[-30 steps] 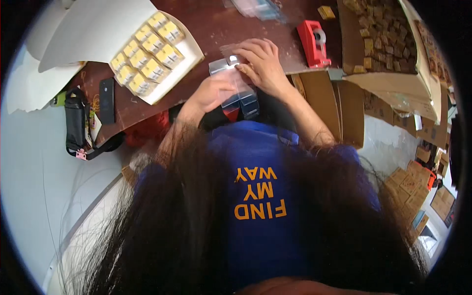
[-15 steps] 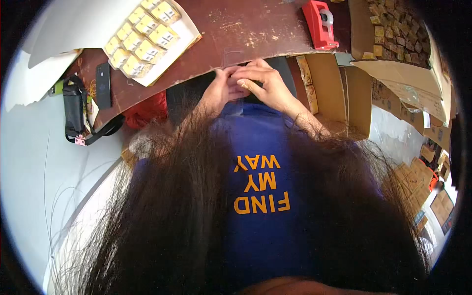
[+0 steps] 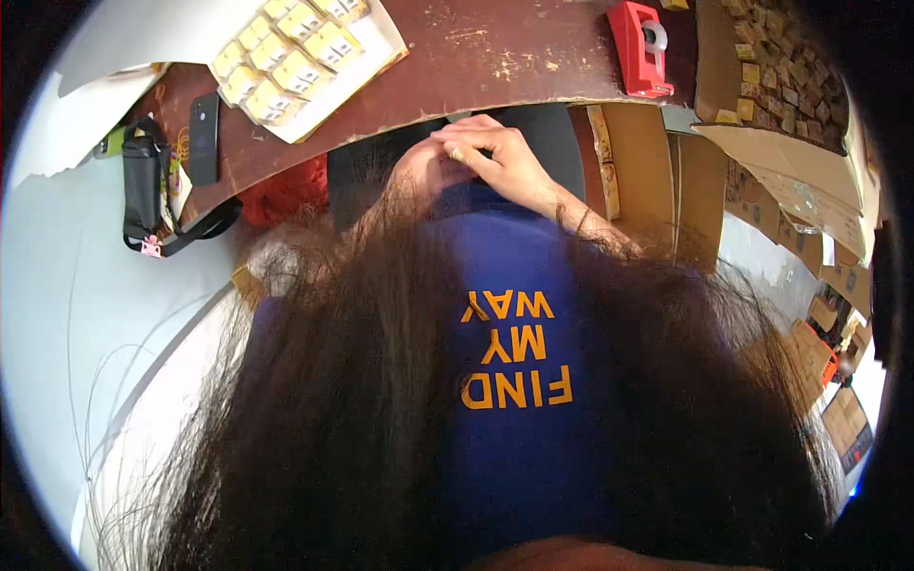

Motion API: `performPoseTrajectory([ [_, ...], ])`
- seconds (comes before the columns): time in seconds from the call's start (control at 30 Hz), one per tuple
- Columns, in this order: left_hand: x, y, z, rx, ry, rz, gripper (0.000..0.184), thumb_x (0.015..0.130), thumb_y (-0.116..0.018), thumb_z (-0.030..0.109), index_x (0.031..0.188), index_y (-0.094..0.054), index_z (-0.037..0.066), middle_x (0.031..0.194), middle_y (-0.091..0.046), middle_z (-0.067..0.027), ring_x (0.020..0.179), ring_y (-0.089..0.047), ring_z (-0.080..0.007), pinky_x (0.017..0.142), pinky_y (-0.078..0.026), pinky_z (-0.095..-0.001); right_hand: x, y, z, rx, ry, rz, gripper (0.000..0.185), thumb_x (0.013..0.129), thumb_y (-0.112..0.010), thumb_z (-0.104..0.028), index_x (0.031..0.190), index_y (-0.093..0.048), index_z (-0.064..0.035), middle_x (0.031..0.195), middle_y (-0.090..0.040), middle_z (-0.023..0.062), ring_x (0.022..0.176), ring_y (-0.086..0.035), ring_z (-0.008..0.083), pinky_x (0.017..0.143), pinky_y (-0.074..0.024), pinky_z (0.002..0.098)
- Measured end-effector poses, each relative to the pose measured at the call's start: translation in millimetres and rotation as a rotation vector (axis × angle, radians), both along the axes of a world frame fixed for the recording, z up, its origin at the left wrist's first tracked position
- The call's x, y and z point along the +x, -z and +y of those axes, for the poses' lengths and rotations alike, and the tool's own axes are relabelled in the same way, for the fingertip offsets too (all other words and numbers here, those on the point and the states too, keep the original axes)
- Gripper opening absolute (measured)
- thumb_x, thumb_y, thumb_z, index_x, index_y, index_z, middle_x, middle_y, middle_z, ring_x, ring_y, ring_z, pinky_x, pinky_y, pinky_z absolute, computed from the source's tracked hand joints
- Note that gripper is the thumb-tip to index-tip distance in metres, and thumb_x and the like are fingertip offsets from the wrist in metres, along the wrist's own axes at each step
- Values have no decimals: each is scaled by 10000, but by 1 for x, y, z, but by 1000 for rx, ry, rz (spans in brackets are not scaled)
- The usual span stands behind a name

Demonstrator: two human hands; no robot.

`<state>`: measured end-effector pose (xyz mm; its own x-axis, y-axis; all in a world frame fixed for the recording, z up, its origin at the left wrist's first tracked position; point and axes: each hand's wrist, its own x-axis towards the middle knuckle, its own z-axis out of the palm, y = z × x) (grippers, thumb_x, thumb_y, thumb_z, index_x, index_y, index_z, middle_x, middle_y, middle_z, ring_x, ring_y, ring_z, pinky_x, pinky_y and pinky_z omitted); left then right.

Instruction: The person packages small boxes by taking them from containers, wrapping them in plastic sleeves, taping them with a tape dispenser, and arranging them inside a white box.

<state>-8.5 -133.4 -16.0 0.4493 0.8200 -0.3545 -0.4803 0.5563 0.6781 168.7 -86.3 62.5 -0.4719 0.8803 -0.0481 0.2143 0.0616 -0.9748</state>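
My right hand (image 3: 500, 160) lies across my left hand (image 3: 419, 173), close to my body and just below the table's near edge. Its thumb stands apart from its stretched fingers, and no object shows in it. The left hand is smeared by motion, and its fingers are mostly hidden behind the right one. Both hands touch in front of my blue shirt (image 3: 514, 247) with yellow lettering. Dark cloth shows behind them.
On the dark red table (image 3: 457, 57) are a tray of small yellow-and-white boxes (image 3: 300, 71), a black phone (image 3: 204, 138) and a red tape dispenser (image 3: 636, 52). A black bag (image 3: 145, 181) hangs at left. A carton of small yellowish pieces (image 3: 785, 76) stands at right.
My left hand has drawn in under the right, so its fingers show less. The right hand has slid slightly toward my body. The whole view has shifted a little.
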Motion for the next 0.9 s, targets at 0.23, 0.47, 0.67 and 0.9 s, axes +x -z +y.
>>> performPoseTrajectory([
  [0.23, -1, 20, -13, 145, 170, -244, 542, 949, -590, 51, 1445, -372, 34, 1235, -574, -173, 1119, -614, -258, 965, -520, -370, 16, -7, 8, -176, 6, -189, 241, 923, -675, -110, 1144, -727, -29, 1063, -735, 111, 924, -668, 198, 833, -536, 294],
  [0.47, 11, -23, 20, 111, 20, -30, 674, 932, -648, 52, 1499, -284, 77, 1254, -548, -146, 1141, -590, -233, 933, -536, -359, 28, -4, 20, 157, -19, -27, 236, 929, -664, -93, 1151, -733, -51, 1133, -715, 101, 1084, -638, 223, 951, -494, 312],
  [0.67, 17, -38, 41, 237, -61, -8, 780, 915, -684, 45, 1537, -216, 89, 1230, -563, -159, 1097, -597, -219, 941, -525, -344, 31, -6, 29, 259, 34, 86, 316, 923, -678, -91, 1237, -674, -56, 1305, -634, 116, 1111, -628, 231, 950, -506, 331],
  [0.9, 40, -77, 105, 498, -88, 272, 717, 1016, -563, 241, 1578, -154, 66, 1461, -455, -191, 1201, -569, -247, 1024, -465, -355, 39, -26, 65, -105, 253, 334, 700, 898, -703, -96, 1501, -350, -66, 1270, -606, 119, 1120, -592, 218, 975, -478, 346],
])
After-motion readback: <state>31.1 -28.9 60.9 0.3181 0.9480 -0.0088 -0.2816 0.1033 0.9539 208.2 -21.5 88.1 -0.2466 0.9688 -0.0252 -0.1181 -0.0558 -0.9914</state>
